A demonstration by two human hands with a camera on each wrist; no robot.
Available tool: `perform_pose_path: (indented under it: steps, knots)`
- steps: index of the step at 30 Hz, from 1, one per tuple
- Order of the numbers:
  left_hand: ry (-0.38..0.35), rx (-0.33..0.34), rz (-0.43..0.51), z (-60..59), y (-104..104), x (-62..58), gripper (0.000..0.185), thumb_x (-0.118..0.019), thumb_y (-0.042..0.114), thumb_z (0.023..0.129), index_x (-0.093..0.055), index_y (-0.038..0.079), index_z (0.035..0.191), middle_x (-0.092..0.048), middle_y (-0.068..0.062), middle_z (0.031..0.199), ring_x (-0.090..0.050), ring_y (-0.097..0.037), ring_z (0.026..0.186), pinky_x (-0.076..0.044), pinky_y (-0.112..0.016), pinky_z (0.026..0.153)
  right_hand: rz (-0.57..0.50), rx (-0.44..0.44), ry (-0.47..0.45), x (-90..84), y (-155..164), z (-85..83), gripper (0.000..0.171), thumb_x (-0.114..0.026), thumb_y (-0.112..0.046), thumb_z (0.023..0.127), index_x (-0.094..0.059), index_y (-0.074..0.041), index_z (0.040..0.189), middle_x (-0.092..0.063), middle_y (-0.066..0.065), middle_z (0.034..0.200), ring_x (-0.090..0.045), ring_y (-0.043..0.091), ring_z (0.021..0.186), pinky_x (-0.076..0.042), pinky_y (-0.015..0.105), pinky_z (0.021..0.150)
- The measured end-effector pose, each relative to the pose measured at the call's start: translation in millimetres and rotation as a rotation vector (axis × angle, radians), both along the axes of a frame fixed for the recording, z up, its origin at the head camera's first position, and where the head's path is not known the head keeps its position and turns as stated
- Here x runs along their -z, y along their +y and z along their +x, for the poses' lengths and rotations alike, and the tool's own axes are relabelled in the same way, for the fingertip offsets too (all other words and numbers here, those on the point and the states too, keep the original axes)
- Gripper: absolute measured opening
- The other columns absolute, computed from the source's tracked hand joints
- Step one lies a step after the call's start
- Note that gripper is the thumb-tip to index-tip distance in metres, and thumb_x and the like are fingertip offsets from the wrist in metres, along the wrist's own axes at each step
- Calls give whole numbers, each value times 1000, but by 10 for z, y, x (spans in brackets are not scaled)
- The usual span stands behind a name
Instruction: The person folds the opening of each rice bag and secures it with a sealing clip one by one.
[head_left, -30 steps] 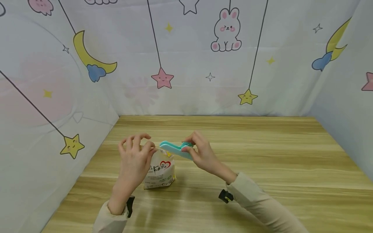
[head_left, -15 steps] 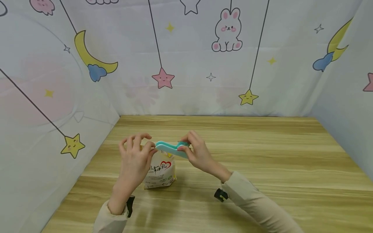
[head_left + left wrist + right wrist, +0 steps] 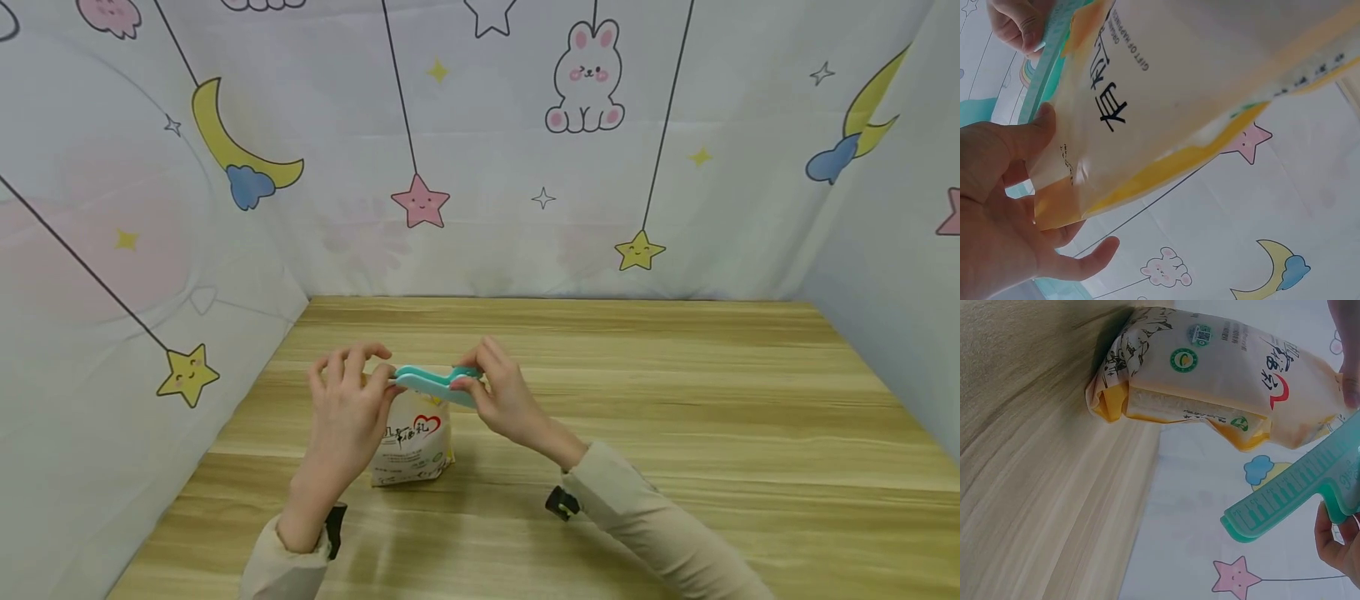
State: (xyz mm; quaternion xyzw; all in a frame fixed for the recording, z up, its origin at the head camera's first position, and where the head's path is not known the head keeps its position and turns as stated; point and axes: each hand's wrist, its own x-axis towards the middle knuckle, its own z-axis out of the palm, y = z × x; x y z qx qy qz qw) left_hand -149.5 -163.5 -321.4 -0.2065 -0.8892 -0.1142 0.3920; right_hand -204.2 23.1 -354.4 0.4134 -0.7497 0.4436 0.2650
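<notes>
A cream and yellow bag with printed lettering and a red heart (image 3: pixel 412 446) stands upright on the wooden table. My left hand (image 3: pixel 348 408) pinches its top edge between thumb and fingers; the other fingers are bent and spread in the left wrist view (image 3: pixel 997 200). A turquoise sealing clip (image 3: pixel 426 382) lies along the bag's top, its left end beside my left fingertips. My right hand (image 3: pixel 506 400) pinches the clip's handles. In the right wrist view, the clip's piano-key patterned bar (image 3: pixel 1291 494) juts past the bag's side. Whether its jaws enclose the bag's edge cannot be told.
The wood-grained table (image 3: pixel 675 400) spreads to the right of the bag. Fabric walls with printed stars, moons and a rabbit (image 3: pixel 583 79) enclose the back and both sides. A black wrist camera (image 3: pixel 562 503) sits below the right sleeve.
My right hand has moved left with the clip, bringing it over the bag's top and up to my left fingertips. The left hand and bag have stayed nearly still.
</notes>
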Motion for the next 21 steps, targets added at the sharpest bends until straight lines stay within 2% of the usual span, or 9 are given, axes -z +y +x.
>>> perform_pose_path:
  steps: [7,13,21]
  knots:
    - [-4,15,-3,-3,-11,4,16,-73,8,67,-60,2,76,-53,-12,100,-45,-36,96,-34,-51,82,-10,-2,-7,42,-33,-11,14,-64,-4,77,-53,-1,85,-51,9,81,-51,16,73,-46,19,63]
    - [-27,61,9,-6,-24,-6,16,-71,3,68,-61,-1,79,-53,-14,101,-44,-35,93,-37,-44,77,-21,-16,-22,60,-55,-18,13,-63,-4,78,-53,-1,86,-51,9,81,-52,16,74,-45,19,62]
    - [-62,104,10,15,-43,-38,24,-68,2,73,-60,-4,95,-50,-16,105,-43,-31,94,-44,-32,69,-22,-22,-42,21,-92,-12,11,-62,-7,80,-53,-2,85,-53,10,82,-52,16,74,-46,20,64]
